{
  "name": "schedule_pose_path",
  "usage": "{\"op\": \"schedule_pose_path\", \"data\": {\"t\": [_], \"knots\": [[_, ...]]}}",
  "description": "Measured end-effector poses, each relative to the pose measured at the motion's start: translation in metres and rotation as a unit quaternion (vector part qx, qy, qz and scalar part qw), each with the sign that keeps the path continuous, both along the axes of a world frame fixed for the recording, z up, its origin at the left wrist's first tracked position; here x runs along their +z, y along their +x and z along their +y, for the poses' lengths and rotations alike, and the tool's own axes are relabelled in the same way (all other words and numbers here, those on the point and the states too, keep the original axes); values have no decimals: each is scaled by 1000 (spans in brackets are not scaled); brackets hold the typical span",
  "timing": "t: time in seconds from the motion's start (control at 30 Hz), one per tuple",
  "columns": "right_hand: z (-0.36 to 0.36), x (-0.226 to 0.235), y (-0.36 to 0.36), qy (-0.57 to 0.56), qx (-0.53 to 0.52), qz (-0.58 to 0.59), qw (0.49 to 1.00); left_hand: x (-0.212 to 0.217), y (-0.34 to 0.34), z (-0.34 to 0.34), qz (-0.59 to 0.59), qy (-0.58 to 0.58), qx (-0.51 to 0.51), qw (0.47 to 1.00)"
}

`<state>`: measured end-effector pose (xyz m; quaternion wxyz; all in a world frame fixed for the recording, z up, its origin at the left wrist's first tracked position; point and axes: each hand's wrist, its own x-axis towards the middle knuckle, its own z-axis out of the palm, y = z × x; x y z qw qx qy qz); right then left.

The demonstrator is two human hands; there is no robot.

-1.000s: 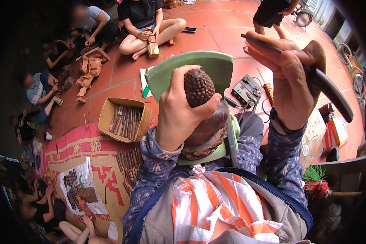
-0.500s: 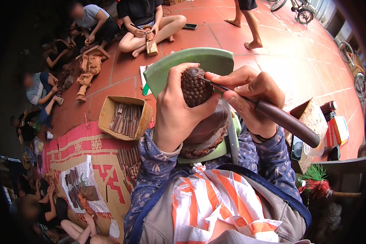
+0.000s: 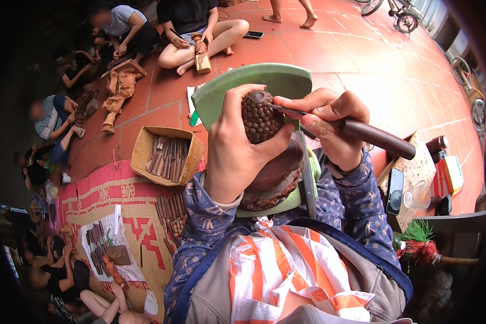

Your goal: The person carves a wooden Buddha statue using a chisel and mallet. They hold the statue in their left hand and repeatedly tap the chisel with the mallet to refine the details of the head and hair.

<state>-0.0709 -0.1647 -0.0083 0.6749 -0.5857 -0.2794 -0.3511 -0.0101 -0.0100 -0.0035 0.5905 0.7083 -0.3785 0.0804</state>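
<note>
A dark brown wood carving [image 3: 262,120], its top covered in rounded knobs like tight curls, stands in front of me against a green plastic chair [image 3: 286,81]. My left hand [image 3: 229,146] is wrapped round its knobbed part, thumb on the near side. In my right hand [image 3: 337,132] is a carving chisel [image 3: 380,139] with a dark wooden handle. Its thin blade points left, and the tip meets the knobs near the top. My right index finger stretches along the blade. Lower down, the smooth body of the carving is partly covered by my left hand.
Left of me stands a cardboard box [image 3: 191,162] of chisels, beside a patterned mat [image 3: 102,191] with more tools. At right, a board [image 3: 416,173] carries a phone [image 3: 395,189] and a clear cup. Several people sit carving at left; a person's bare legs [image 3: 291,11] show beyond.
My right hand and the chisel handle have shifted slightly left and up, the blade still at the knobs. My left hand stays put. The walking person has moved left and farther off.
</note>
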Motion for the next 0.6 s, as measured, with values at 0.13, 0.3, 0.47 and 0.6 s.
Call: {"op": "schedule_pose_path", "data": {"t": [0.13,0.3,0.47,0.6], "knots": [[-2,-3,3,-31,-5,-22,999,2,-1,0,-8,7,6,1000],[-3,0,1,-36,24,-22,999,3,-1,2,3,11,1,1000],[5,-1,0,53,71,-37,995,2,0,2,21,5,-15,1000],[2,7,-4,-67,-31,-30,997,1,1,2,2,10,-7,1000]]}}
